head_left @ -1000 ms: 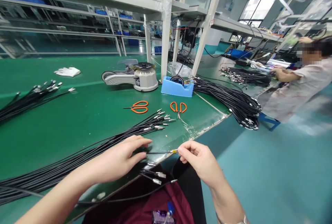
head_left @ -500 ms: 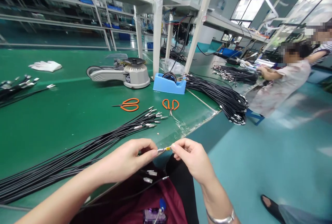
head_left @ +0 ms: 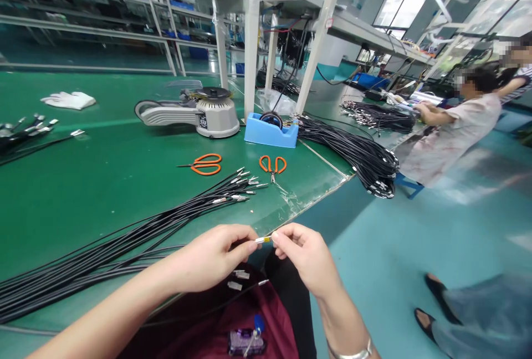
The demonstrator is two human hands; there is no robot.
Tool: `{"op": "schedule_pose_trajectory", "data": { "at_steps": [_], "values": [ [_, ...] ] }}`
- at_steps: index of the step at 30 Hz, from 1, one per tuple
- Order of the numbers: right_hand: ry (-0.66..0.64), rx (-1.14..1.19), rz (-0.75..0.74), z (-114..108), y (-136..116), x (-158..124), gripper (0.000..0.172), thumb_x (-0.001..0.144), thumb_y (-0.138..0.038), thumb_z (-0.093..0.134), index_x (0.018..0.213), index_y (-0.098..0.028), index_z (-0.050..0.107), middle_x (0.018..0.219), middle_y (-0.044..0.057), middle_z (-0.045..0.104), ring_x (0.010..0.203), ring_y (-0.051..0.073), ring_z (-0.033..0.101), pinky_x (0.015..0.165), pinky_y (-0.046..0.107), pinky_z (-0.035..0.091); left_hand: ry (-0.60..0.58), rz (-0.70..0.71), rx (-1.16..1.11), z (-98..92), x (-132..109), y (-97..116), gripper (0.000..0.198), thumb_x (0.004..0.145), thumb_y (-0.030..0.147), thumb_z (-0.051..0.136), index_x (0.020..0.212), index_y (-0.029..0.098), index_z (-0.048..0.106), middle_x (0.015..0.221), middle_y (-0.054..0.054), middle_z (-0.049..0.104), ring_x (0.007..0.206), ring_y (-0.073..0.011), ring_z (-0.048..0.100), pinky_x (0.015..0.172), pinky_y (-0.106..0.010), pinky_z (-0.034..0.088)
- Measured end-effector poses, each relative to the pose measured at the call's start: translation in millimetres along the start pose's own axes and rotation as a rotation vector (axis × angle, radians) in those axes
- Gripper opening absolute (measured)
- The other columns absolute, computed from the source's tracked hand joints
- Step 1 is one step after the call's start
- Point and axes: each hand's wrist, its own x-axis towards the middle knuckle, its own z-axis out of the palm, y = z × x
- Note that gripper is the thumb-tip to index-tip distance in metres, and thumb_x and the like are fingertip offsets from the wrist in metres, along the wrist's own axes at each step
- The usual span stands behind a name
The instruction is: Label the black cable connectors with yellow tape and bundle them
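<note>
Just above my lap, my left hand [head_left: 226, 254] pinches a small white-and-silver cable connector [head_left: 260, 240] between thumb and forefinger. My right hand [head_left: 301, 254] is closed, thumb and fingertips pressed together, at the far end of a yellow piece [head_left: 266, 239] that runs in line with the connector. Whether the yellow piece is tape or a sleeve is too small to tell. Loose cable ends with silver tips [head_left: 241, 275] lie on my lap below the hands. A bundle of black cables [head_left: 166, 225] stretches over the green table to the left of my left hand.
Orange-handled scissors [head_left: 206, 165] and orange-handled snips [head_left: 272, 168] lie beyond the cables. Behind them stand a grey tape dispenser [head_left: 216, 117] and a blue tape holder [head_left: 270, 133]. A white glove [head_left: 68, 101] lies far left. Another cable bundle [head_left: 353, 151] overhangs the edge; a co-worker [head_left: 461, 121] sits right.
The connector and yellow piece are closer together, with less gap between my hands. At lower right, another person's feet and legs have come further into view.
</note>
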Motion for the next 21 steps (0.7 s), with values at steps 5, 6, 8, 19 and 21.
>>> {"op": "schedule_pose_trajectory", "data": {
  "at_steps": [5, 6, 8, 19, 21],
  "values": [
    [0.033, -0.006, -0.027, 3, 0, -4, 0.024, 0.077, -0.037, 0.065, 0.071, -0.014, 0.063, 0.063, 0.001, 0.06, 0.06, 0.013, 0.055, 0.061, 0.026, 0.047, 0.072, -0.018, 0.022, 5.9, 5, 2, 0.037, 0.091, 0.043, 0.04, 0.075, 0.018, 0.061, 0.066, 0.003, 0.056, 0.064, -0.0135, 0.051, 0.06, -0.022, 0.037],
    [0.039, -0.013, -0.032, 3, 0, -5, 0.024, 0.077, -0.037, 0.065, 0.071, -0.014, 0.064, 0.064, 0.001, 0.06, 0.061, 0.013, 0.055, 0.062, 0.026, 0.046, 0.088, -0.032, 0.03, 7.4, 6, 2, 0.037, 0.091, 0.042, 0.04, 0.074, 0.018, 0.061, 0.065, 0.003, 0.055, 0.064, -0.0134, 0.051, 0.059, -0.022, 0.037],
    [0.033, -0.023, -0.026, 3, 2, -6, 0.024, 0.077, -0.037, 0.065, 0.071, -0.014, 0.064, 0.064, 0.001, 0.061, 0.061, 0.013, 0.055, 0.062, 0.026, 0.046, 0.093, -0.033, 0.046, 10.2, 7, 3, 0.035, 0.09, 0.041, 0.04, 0.073, 0.018, 0.061, 0.066, 0.003, 0.055, 0.064, -0.0135, 0.05, 0.059, -0.022, 0.036],
    [-0.026, -0.028, -0.075, 1, 3, -11, 0.021, 0.079, -0.033, 0.063, 0.069, -0.015, 0.061, 0.063, 0.0, 0.059, 0.061, 0.012, 0.054, 0.063, 0.025, 0.045, 0.009, 0.019, 0.01, 8.1, 3, 12, 0.034, 0.091, 0.037, 0.04, 0.068, 0.018, 0.057, 0.063, 0.004, 0.054, 0.061, -0.0116, 0.049, 0.058, -0.02, 0.036],
    [-0.023, -0.042, -0.092, 2, 3, -11, 0.02, 0.08, -0.032, 0.063, 0.069, -0.015, 0.061, 0.063, -0.001, 0.059, 0.062, 0.013, 0.053, 0.063, 0.025, 0.044, 0.054, 0.042, 0.069, 9.6, 4, 12, 0.033, 0.091, 0.034, 0.041, 0.066, 0.018, 0.056, 0.062, 0.004, 0.054, 0.06, -0.0117, 0.048, 0.058, -0.021, 0.035]
  ]
}}
